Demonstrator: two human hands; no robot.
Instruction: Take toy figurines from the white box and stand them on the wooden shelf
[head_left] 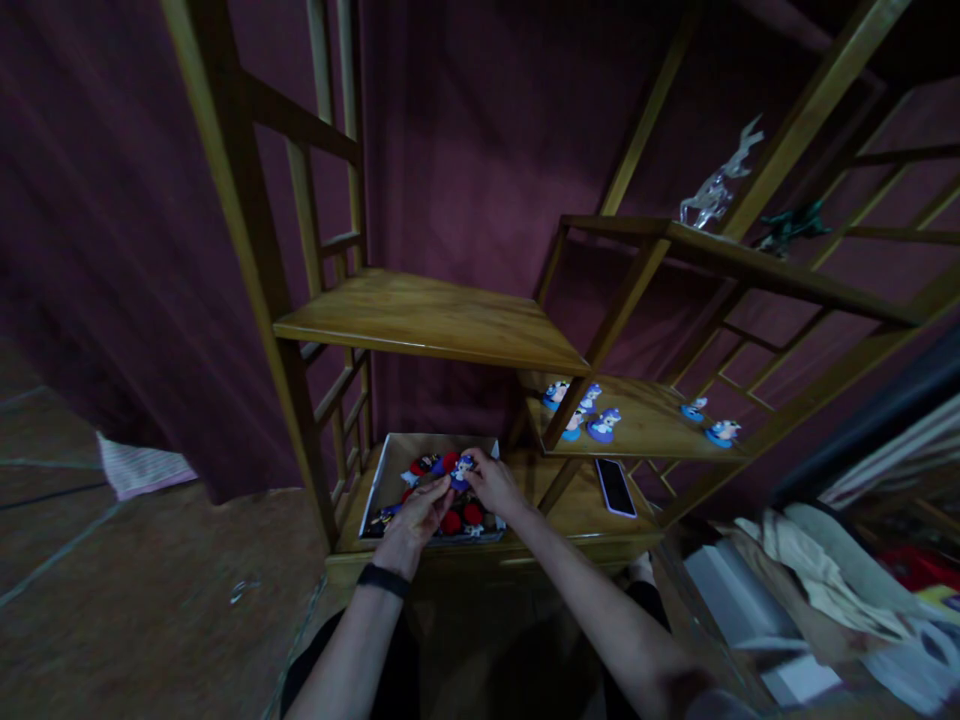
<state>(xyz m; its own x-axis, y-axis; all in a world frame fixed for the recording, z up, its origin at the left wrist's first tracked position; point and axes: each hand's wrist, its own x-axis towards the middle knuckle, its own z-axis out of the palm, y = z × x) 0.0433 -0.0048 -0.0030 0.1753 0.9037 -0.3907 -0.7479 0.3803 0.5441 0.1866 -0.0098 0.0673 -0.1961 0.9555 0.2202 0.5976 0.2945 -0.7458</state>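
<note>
A small purple-and-white figurine is held between both hands above an open box. My left hand has its fingers closed at the figurine's lower left side. From the right, my right hand pinches its upper part. Under them the white-walled box holds several red, black and blue items, partly covered by my hands. On the middle-right shelf stand several similar figurines, among them a purple one and a blue-based one.
A wooden shelf unit fills the middle, before a dark curtain. A phone lies on the bottom board. A clear deer-like ornament stands on the upper right shelf. Boxes and cloth lie at the lower right.
</note>
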